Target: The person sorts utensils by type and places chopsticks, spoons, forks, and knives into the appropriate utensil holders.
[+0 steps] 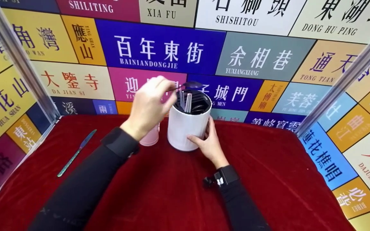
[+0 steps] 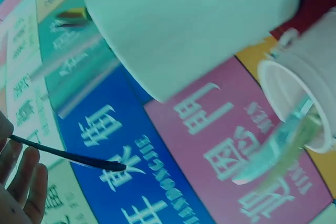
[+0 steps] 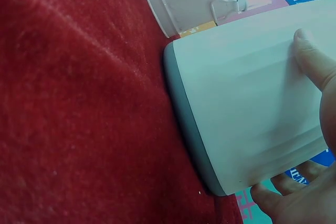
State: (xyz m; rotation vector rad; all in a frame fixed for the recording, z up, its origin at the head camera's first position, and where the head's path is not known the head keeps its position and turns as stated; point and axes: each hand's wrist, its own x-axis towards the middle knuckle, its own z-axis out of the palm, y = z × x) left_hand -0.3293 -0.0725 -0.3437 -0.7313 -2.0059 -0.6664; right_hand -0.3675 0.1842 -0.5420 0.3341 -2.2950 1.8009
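My left hand pinches a dark spoon by its thin handle. The spoon's bowl hovers over the top of a white cylindrical utensil holder with a black slotted insert. In the left wrist view the spoon reaches out sideways from the fingers. Several shiny metal handles stand up out of the holder. My right hand grips the holder low on its right side, thumb across the front and fingers behind. From the right wrist, the holder stands upright on red cloth.
A small pale pink bucket stands left of the holder, partly behind my left hand; shiny coloured pieces stick out of it. A shiny green-blue knife lies on the red cloth at left. A sign-patterned wall rises behind.
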